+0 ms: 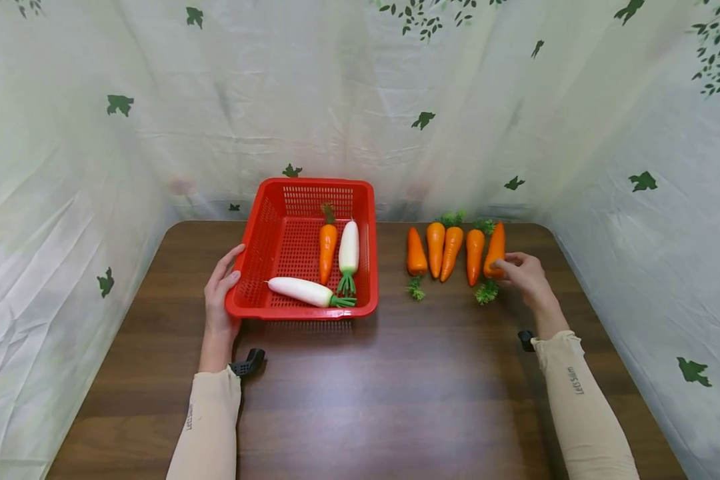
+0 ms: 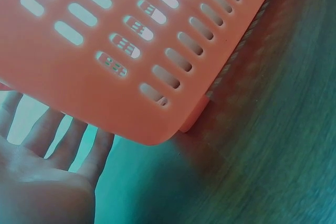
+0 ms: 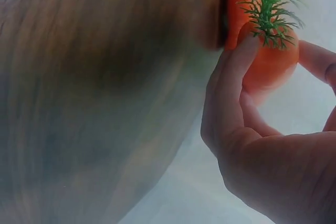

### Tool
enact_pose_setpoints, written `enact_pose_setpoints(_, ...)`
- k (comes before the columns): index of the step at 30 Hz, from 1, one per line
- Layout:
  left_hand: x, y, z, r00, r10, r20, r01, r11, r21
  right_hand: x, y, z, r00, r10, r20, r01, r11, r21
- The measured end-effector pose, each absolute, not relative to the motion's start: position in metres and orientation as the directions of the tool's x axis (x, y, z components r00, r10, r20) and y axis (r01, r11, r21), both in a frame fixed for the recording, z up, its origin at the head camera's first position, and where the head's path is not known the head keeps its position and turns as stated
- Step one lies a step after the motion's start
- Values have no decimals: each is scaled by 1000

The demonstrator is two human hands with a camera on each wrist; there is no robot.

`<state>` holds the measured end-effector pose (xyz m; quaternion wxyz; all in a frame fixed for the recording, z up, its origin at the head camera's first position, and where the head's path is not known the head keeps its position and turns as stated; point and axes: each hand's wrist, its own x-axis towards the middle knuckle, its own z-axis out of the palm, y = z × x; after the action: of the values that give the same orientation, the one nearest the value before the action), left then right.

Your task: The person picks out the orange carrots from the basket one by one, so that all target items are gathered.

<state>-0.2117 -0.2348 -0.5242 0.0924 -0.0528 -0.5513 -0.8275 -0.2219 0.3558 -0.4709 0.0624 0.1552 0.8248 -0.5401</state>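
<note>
A red plastic basket [image 1: 302, 315] with slotted walls stands on the table; inside lie one carrot [image 1: 327, 248] and two white radishes [image 1: 349, 247] with green tops. My left hand [image 1: 221, 290] touches the basket's left rim from outside. In the left wrist view its fingers [image 2: 92, 153] look straight and spread, their tips hidden behind the basket [image 2: 131, 124]. At the right end of a row of carrots [image 1: 452, 250], my right hand [image 1: 525, 277] pinches the outermost carrot [image 3: 270, 69] between thumb and fingers, near its leafy end.
The brown wooden table [image 1: 390, 387] reaches back to a pale curtain [image 1: 336, 100] with leaf prints, which also hangs along both sides. A black wrist device [image 1: 249, 362] sits on the left forearm; another device [image 1: 525, 341] is on the right.
</note>
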Motion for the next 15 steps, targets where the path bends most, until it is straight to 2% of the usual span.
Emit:
enact_pose_setpoints(8,-212,-235,-524,-975,-87,203,221,-393,893,-223,357,-478,-938,174,-300,346,417,-841)
enact_pose_setpoints(15,-212,-235,-527,-974,-92,206,226,-381,896,-222,359,-479,-940,203,-274,339,474,-813)
